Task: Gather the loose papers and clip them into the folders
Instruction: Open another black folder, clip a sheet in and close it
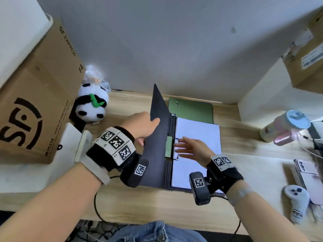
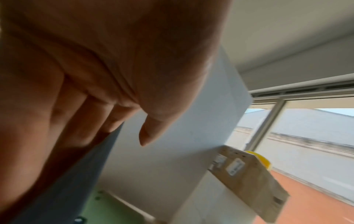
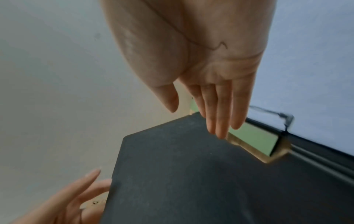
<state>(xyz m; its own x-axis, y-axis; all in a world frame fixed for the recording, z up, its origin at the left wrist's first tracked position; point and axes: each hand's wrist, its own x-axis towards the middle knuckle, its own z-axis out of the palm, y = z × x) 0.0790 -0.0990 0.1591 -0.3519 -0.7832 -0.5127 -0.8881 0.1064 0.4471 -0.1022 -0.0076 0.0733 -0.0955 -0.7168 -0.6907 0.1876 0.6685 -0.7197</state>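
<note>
Head view: left hand (image 1: 139, 126) pinches the black folder cover (image 1: 157, 137); right hand (image 1: 190, 149), fingers straight and slightly spread, probably presses the papers (image 1: 197, 135). Closing risks trapping fingers.

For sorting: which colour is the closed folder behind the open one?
Green folder; clearest in the head view.

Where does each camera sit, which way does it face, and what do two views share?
Head: above the desk, facing down; both forearms, left hand, right hand on the paper.
Left wrist: under the left palm, facing along the fingers at the folder cover and wall.
Right wrist: under the right palm, facing the clip.
Shared: all three show the cover and the green folder.
</note>
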